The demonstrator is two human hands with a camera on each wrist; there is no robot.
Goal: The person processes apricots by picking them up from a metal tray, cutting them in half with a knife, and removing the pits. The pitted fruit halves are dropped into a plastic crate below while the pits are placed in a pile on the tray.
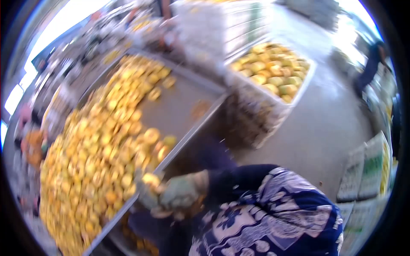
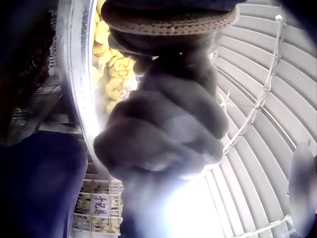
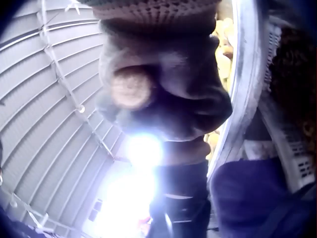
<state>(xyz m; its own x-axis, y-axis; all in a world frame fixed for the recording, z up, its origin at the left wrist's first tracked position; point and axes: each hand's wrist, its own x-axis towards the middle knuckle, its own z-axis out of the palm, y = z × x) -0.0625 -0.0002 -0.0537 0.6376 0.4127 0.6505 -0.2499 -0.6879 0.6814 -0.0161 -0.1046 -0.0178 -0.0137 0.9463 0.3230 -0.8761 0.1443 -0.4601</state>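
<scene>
A heap of yellow fruit (image 1: 94,158) covers the left of a tabletop (image 1: 179,94); at its edge the gloved left hand (image 1: 147,197) has its grip clamped on a fruit piece (image 1: 150,179); just beside, the right hand's (image 1: 181,192) grip is too blurred to tell; farther right stands a filled crate (image 1: 260,106).

On my head feed, a rimmed grey counter (image 1: 181,96) spans eight to eleven o'clock, heaped with yellow fruit pieces (image 1: 94,153).
</scene>
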